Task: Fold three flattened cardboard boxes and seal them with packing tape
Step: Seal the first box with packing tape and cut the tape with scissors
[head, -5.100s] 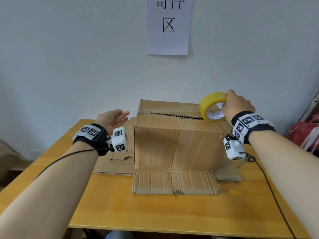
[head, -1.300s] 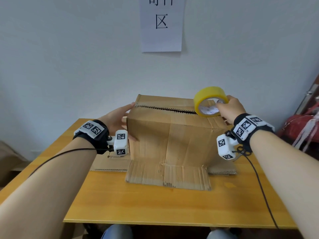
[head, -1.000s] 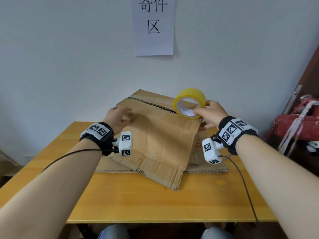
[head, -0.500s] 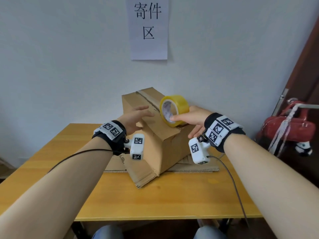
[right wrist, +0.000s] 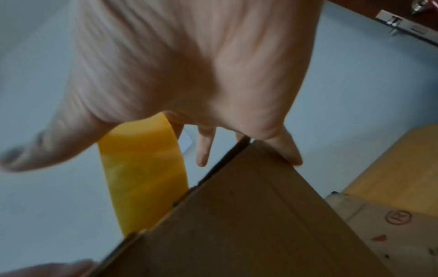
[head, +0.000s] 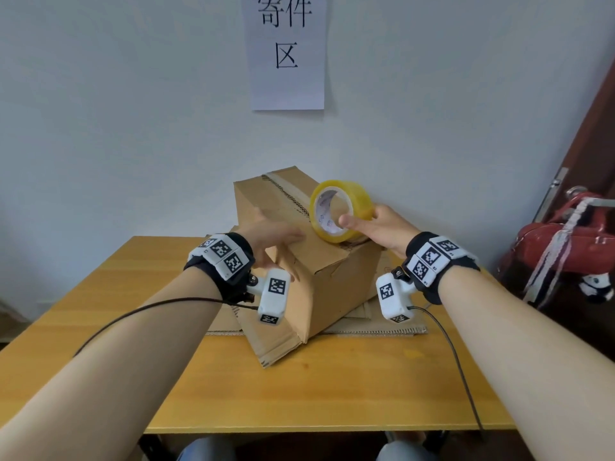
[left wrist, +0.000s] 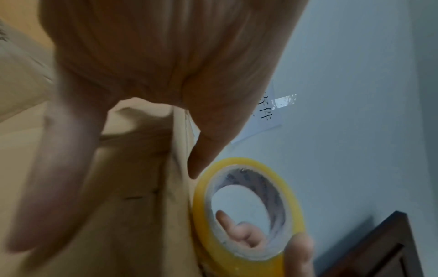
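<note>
A folded cardboard box (head: 319, 287) stands on the wooden table (head: 332, 394), one corner turned toward me, its top seam running away toward the wall. My left hand (head: 276, 236) lies on the near top edge with straight fingers, the thumb down the side face. In the left wrist view the box (left wrist: 132, 206) sits between thumb and fingers. My right hand (head: 372, 224) grips the yellow tape roll (head: 357, 197), thumb through its core, and holds it against the box top beside the seam. The right wrist view shows the tape roll (right wrist: 144, 178) meeting the box (right wrist: 249, 224) edge.
Flattened cardboard (head: 392, 324) lies under the box and sticks out to the right. A red bag (head: 565, 247) hangs at the far right by a dark door (head: 599, 144). A paper sign (head: 288, 51) is on the wall behind. Cables trail from both wrists over the table.
The box has been swung round from broadside to corner-on. My left hand moved from its left side onto the top edge. My right hand kept the tape roll and brought it down to the near top.
</note>
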